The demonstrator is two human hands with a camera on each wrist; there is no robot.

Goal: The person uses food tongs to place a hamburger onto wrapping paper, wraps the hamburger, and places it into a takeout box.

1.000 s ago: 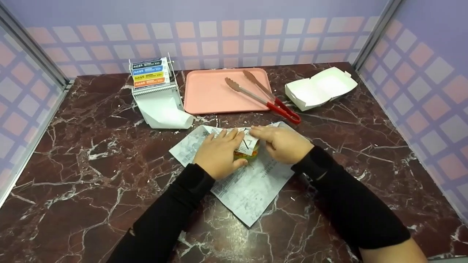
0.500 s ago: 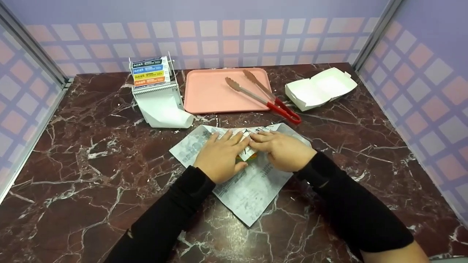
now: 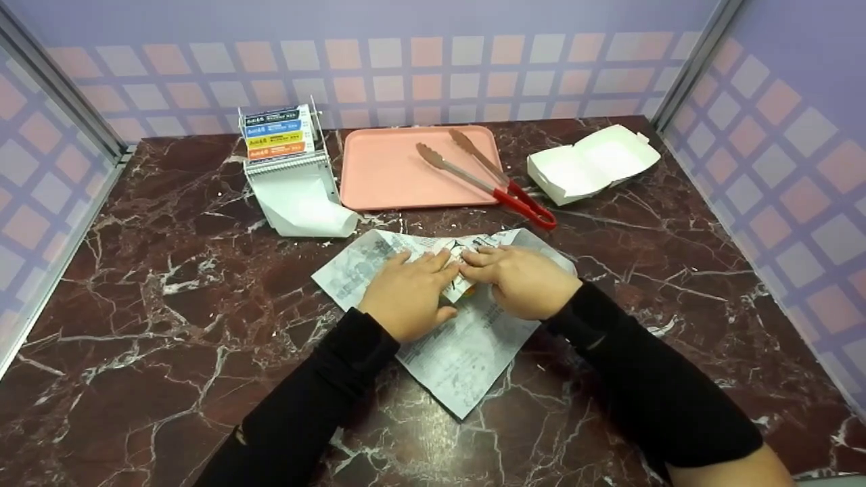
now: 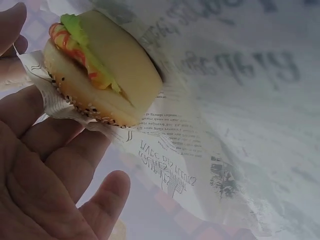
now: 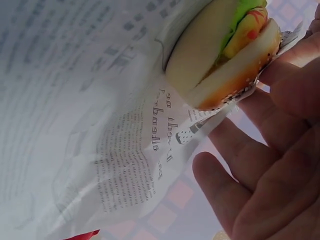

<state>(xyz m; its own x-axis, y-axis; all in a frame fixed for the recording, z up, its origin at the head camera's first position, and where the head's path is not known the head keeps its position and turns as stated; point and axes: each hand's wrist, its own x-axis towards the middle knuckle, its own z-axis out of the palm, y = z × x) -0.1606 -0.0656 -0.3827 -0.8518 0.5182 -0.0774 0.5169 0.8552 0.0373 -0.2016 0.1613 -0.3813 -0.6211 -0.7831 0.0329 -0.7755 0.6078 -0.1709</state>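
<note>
A hamburger with a sesame bun, lettuce and a yellow filling with red stripes sits on a sheet of printed wrapping paper. The sheet's far corner is folded over its top, so in the head view the hamburger is mostly hidden. My left hand presses the folded paper from the left with extended fingers. From the right, my right hand does the same, its fingertips close to the left hand's. In the right wrist view, its fingers lie outside the paper against the seeded bun.
Behind the paper lies a pink tray, with red-handled tongs across its right side. A white box stands open at the back right. At the back left is a rack of coloured cartons with a white roll or sheet in front.
The right hand has shifted slightly left and nearer, onto the folded corner. That corner lies further over the hamburger, and less filling shows. The left hand has barely moved.
</note>
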